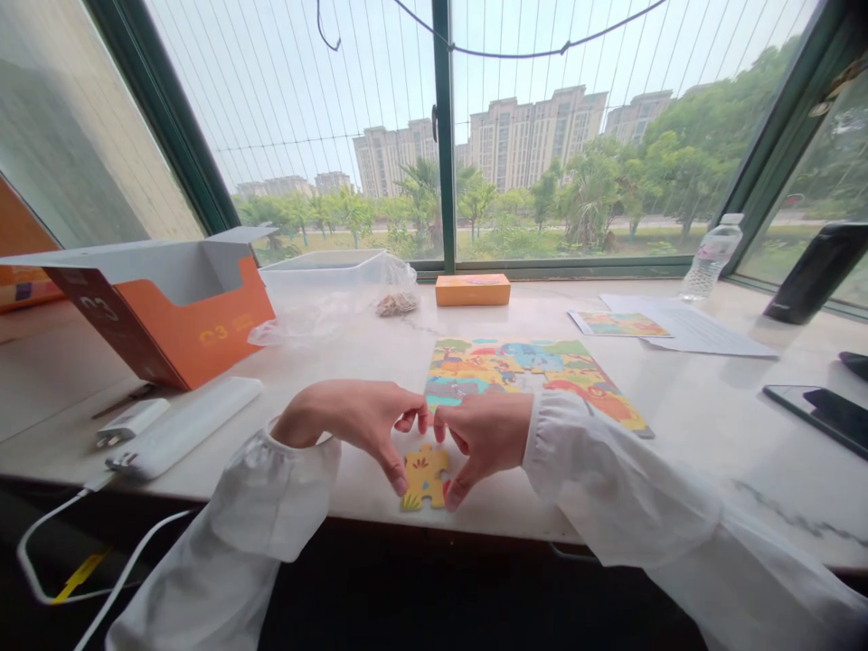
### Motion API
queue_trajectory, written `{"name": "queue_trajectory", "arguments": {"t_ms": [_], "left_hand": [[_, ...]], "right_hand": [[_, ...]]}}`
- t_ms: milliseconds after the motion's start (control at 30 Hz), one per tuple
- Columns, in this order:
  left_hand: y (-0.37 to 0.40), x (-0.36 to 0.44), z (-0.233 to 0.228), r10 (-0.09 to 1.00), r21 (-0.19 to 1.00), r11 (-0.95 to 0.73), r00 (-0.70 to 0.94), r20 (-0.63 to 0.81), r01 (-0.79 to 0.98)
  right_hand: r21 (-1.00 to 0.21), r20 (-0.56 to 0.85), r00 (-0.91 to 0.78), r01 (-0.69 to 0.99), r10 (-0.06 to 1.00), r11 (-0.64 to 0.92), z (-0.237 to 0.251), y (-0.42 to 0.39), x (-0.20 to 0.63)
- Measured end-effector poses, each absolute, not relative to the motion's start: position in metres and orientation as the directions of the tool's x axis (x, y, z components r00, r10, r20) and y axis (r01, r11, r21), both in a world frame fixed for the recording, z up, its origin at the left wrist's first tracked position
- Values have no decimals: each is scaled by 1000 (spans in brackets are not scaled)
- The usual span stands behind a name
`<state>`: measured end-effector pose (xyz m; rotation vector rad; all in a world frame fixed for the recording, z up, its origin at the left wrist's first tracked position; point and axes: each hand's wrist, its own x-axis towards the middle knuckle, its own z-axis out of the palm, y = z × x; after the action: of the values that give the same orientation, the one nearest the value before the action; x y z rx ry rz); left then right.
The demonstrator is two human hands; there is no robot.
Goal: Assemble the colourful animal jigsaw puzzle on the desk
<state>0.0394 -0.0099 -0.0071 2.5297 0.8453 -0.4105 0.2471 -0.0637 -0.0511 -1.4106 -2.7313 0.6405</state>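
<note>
At the near edge of the table [678,434], both hands pinch a small yellow puzzle piece [424,476]. The left hand [353,418] grips its left side between thumb and finger; the right hand [485,432] grips its right side the same way. The piece looks like thin card: light, fairly stiff, yet likely to bend or crease at its knobs, so the flat edges seem the safest hold. Just beyond the hands lies the colourful puzzle board [535,371], and an orange box [169,312] stands far left.
</note>
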Motion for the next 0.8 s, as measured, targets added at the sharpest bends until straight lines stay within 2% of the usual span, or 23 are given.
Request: {"name": "queue_trajectory", "arguments": {"t_ms": [200, 333, 533, 700, 800], "left_hand": [[-10, 36, -14, 530, 331, -708, 780, -333, 623], [-8, 36, -10, 540, 302, -741, 800, -262, 599], [-4, 47, -10, 557, 244, -783, 820, -130, 571], [6, 61, -21, 580, 211, -807, 807, 107, 552], [7, 72, -26, 579, 201, -811, 802, 145, 549]], "right_hand": [[-268, -186, -607, 788, 773, 554, -48, -79, 239], [-208, -145, -616, 784, 775, 584, -43, -78, 240], [-304, -35, -580, 782, 814, 545, -31, -57, 268], [-345, -80, -509, 821, 857, 456, -18, -37, 307], [-400, -115, -458, 834, 882, 381, -12, -31, 330]]}}
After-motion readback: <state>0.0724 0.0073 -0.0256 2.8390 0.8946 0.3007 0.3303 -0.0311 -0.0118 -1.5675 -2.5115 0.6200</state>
